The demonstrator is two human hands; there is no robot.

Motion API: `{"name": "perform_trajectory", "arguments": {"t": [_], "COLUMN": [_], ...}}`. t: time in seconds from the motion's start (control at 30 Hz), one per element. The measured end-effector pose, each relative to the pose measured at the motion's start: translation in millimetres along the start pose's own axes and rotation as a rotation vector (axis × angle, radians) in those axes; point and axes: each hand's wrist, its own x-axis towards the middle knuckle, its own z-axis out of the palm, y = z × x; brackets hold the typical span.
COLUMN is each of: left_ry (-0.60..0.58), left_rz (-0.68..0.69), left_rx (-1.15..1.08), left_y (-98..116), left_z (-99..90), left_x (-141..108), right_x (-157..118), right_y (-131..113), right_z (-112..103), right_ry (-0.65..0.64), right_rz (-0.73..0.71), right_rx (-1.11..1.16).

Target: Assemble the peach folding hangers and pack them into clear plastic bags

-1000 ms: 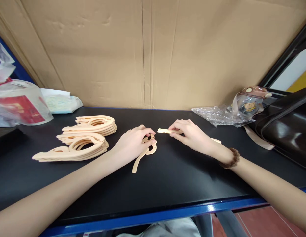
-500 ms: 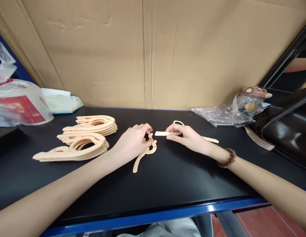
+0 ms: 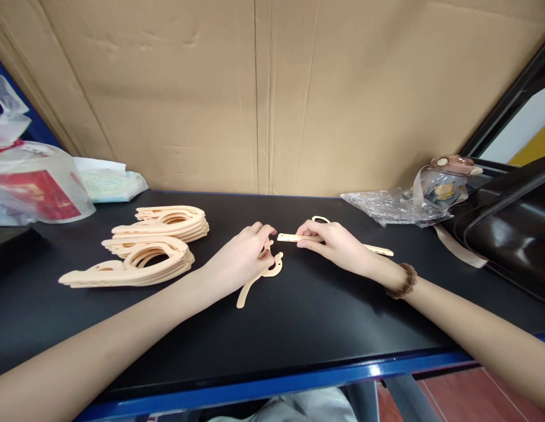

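Observation:
My left hand (image 3: 241,255) is closed on a beige plastic folding hanger piece (image 3: 246,293), its curved arm pointing down toward me and a hook-shaped end showing past my fingertips. Part of it is hidden behind my fingers. To the right, my right hand (image 3: 327,240) pinches another beige folding hanger (image 3: 288,238). One flat slotted end of this hanger points left toward my left hand. Its hook loop rises behind my fingers, and a straight arm sticks out beyond my wrist. A small gap separates the two pieces.
Stacks of beige folding hangers (image 3: 158,258) lie to the left on the black table (image 3: 299,328). Farther left stand a plastic-wrapped tub (image 3: 39,187) and a tissue pack (image 3: 109,183). Clear plastic packaging (image 3: 378,205), a clear cup (image 3: 443,184) and a dark bag (image 3: 518,217) are at right. Cardboard (image 3: 188,99) walls the back.
Both hands and the held hanger pieces have shifted very slightly to the right. A person's arm seen at the far right edge has gone out of view.

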Motion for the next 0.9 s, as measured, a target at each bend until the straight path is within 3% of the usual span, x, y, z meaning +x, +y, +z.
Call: {"name": "perform_trajectory", "arguments": {"t": [0.23,0.4,0.5,0.6,0.9], "left_ry": [-0.024,0.033,-0.017,-0.048,0.007], "left_rz": [0.158,-0.028,-0.123,-0.117,-0.121], "left_rx": [0.159,0.053,0.027,0.021,-0.134], "left_y": [-2,6,10,12,18], "left_z": [7.6,4.9,-3.7,-10.6,-11.5], "left_x": [-4,-4,-3,-3,-5], "right_x": [1,1,1,0,-1], "right_y": [-3,-4,-6,-10,-18], "right_z": [-2,-3,-3,-5,-6], "right_ry": [0.007,0.001,-0.011,-0.017,-0.064], "right_rz": [-0.007,-0.002,0.006,0.020,0.000], "right_rx": [-0.094,-0.015,0.080,0.153,0.247]}}
